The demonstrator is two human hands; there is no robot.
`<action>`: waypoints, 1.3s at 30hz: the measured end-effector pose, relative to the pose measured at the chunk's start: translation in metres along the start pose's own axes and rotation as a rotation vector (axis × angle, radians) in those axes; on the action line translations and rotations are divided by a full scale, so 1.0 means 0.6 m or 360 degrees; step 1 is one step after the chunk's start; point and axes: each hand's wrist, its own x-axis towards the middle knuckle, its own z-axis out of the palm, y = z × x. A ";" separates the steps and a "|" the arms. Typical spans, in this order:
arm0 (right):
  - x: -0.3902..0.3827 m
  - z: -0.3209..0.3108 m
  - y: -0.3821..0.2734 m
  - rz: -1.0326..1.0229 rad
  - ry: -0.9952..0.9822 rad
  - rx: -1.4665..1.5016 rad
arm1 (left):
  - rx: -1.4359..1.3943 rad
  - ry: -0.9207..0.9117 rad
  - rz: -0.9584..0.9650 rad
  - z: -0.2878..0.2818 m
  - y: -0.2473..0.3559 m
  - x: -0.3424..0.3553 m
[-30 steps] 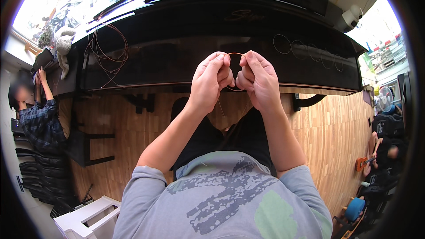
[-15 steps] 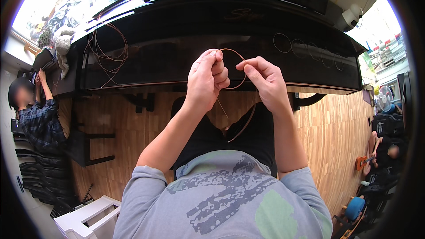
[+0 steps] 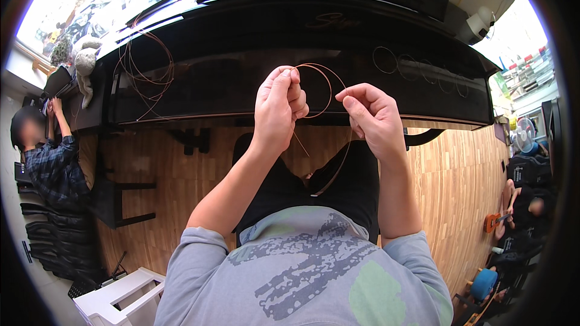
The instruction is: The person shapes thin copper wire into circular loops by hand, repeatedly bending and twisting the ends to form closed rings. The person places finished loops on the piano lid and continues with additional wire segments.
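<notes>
A thin copper-coloured metal string (image 3: 331, 92), like an instrument string, is bent into a loop in front of my chest. My left hand (image 3: 278, 105) pinches the loop at its upper left, between thumb and forefinger, with the other fingers curled. One end of the string slants down below that hand. My right hand (image 3: 376, 119) is closed in a pinch on the wider outer turn, right of the loop. From there the string curves down over my dark trousers (image 3: 338, 172) to a pale tip.
A glossy black piano (image 3: 241, 87) stands ahead. Tangled copper-coloured strings (image 3: 172, 72) lie on its left, several small coils (image 3: 385, 59) on its right. A person (image 3: 57, 160) sits at far left; another holds a small orange stringed instrument (image 3: 492, 222) at right.
My right hand has moved right and slightly down, away from the loop. A wider outer turn of string now shows beside the inner loop. My left hand has barely moved.
</notes>
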 end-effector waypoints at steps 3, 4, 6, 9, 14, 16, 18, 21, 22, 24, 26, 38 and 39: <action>0.000 0.001 -0.001 -0.0087 -0.0007 -0.0119 | 0.0001 -0.0012 0.0021 -0.003 -0.001 0.001; 0.000 -0.002 -0.001 -0.0105 -0.0023 -0.0152 | 0.0002 -0.0009 0.0023 -0.005 -0.001 0.002; -0.004 -0.011 0.000 -0.0044 -0.0201 -0.0197 | 0.0004 -0.0005 0.0027 -0.008 0.001 0.003; -0.019 -0.027 -0.002 0.0194 -0.0707 -0.0200 | -0.0004 -0.0007 0.0047 -0.011 0.001 0.006; -0.032 -0.023 -0.013 0.0078 -0.0586 0.0111 | 0.0015 0.0018 0.0084 -0.016 -0.002 0.012; -0.026 -0.013 -0.006 -0.0191 -0.0183 0.0185 | 0.0068 0.0020 0.0120 -0.016 -0.007 0.011; -0.015 -0.006 -0.018 -0.0336 0.0147 0.0088 | 0.0150 0.0033 0.0182 -0.015 -0.013 0.011; -0.001 0.006 -0.020 -0.0561 0.0458 -0.0091 | 0.0227 0.0015 0.0223 -0.015 -0.020 0.010; 0.002 0.014 -0.022 -0.0603 0.0515 -0.0131 | 0.0238 0.0001 0.0232 -0.015 -0.023 0.010; 0.005 0.029 -0.022 -0.0699 0.0651 -0.0277 | 0.0269 0.0006 0.0243 -0.016 -0.027 0.009; 0.006 0.037 -0.022 -0.0768 0.0683 -0.0345 | 0.0308 0.0013 0.0263 -0.016 -0.030 0.009; 0.022 0.047 0.005 -0.1333 0.0723 -0.1209 | 0.0284 0.0065 0.0284 -0.011 -0.030 0.012; 0.023 0.046 0.007 -0.1349 0.0663 -0.1215 | 0.0278 0.0076 0.0279 -0.011 -0.029 0.012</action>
